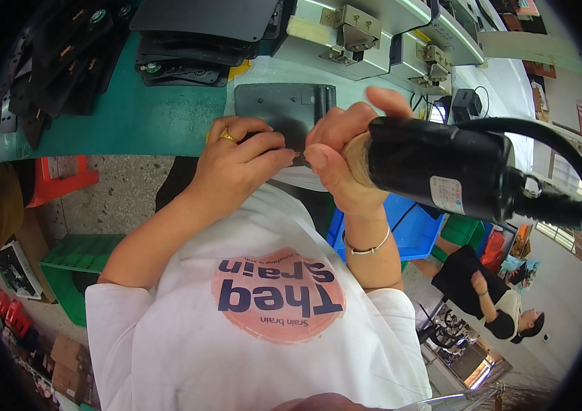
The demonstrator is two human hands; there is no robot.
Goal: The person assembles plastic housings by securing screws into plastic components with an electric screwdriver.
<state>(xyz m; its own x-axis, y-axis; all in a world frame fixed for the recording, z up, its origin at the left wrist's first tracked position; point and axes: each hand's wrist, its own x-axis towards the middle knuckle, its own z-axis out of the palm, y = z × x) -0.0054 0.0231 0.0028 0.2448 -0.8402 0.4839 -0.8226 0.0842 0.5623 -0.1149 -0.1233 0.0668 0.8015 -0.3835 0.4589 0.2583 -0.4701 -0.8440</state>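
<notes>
A flat black panel [270,99] lies at the table's near edge, with small marks on its surface and a raised strip along its right side. My left hand [239,157], with a ring on one finger, has its fingers bent round the panel's near left part. Its fingertips come together there, and whether they also pinch something small is hidden. In my right hand [346,154] is a black corded electric screwdriver [442,164], gripped around its tan-wrapped section. The tool's body slants toward the camera, and its tip is hidden behind my fingers, close to the panel.
Black plates [202,27] are stacked beyond the panel, and more black parts [65,61] heap up at far left. Pale machine housings with metal brackets [359,31] stand at the back. A blue bin [407,229] is at right. Another person [483,294] is farther off.
</notes>
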